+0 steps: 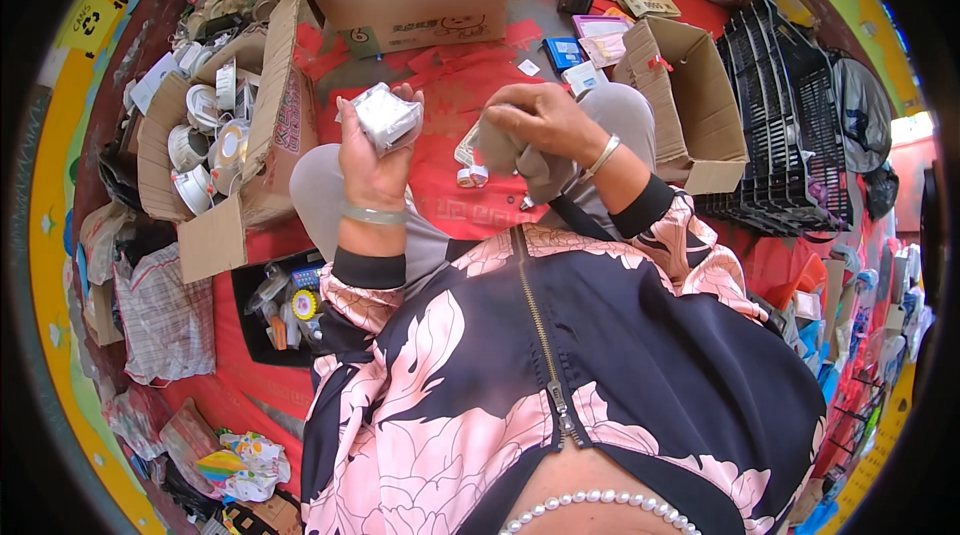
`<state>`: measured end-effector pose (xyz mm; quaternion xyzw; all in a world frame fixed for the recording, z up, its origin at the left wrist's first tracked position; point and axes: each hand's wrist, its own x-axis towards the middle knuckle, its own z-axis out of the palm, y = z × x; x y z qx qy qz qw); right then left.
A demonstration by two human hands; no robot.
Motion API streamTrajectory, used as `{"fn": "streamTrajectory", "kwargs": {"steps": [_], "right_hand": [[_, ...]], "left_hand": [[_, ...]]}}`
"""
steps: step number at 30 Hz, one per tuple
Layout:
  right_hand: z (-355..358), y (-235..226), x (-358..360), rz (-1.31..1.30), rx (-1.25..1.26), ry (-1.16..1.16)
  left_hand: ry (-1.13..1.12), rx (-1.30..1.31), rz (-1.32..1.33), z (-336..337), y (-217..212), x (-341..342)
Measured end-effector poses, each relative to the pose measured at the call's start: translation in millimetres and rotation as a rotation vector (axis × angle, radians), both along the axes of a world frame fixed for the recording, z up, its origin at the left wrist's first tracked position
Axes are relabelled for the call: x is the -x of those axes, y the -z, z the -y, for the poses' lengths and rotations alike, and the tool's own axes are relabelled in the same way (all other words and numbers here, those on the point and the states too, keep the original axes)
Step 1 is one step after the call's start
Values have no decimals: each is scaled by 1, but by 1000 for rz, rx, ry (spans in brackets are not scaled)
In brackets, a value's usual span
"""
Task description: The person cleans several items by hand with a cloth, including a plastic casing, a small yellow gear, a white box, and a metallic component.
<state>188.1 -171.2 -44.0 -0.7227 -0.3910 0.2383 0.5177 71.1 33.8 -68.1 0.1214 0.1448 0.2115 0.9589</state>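
At the lower edge of the frame, nearest the camera, a pearl necklace (590, 498) is worn, with a black and pink jacket (700, 365) spread above it. Left of centre, a white packet (388, 119) in clear plastic is held face up on the palm of the left hand (376, 157), with the thumb and fingers curled against its sides. Right of it, a grey-brown cloth (515, 147) is gripped beneath the bent fingers of the right hand (555, 123); the fingertips are hidden, so how it is pinched cannot be told. Between the hands, a small white piece (471, 175) is seen on the red covering (450, 205). Round white fittings (192, 187) are piled in a carton (262, 125) at upper left; a black crate (765, 125) is seen tilted at upper right.
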Motion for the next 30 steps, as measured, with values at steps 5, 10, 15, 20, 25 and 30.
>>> {"fn": "streamTrajectory", "kwargs": {"steps": [5, 10, 15, 20, 25, 30], "right_hand": [[-23, -23, 33, 28, 139, 9], [-36, -6, 39, 217, 30, 108], [-44, 5, 45, -34, -259, 299], [-37, 9, 36, -167, -275, 240], [-31, 10, 23, -631, -483, 124], [-8, -10, -2, -195, -439, 13]], "left_hand": [[18, -81, -1, 18, -6, -5], [-88, -190, -138, 38, -22, -13], [-179, -298, -67, 47, -22, -16], [-159, -277, 37, 46, -24, -14], [-65, -202, 105, 47, -44, -5], [65, -214, 171, 29, -39, 0]]}}
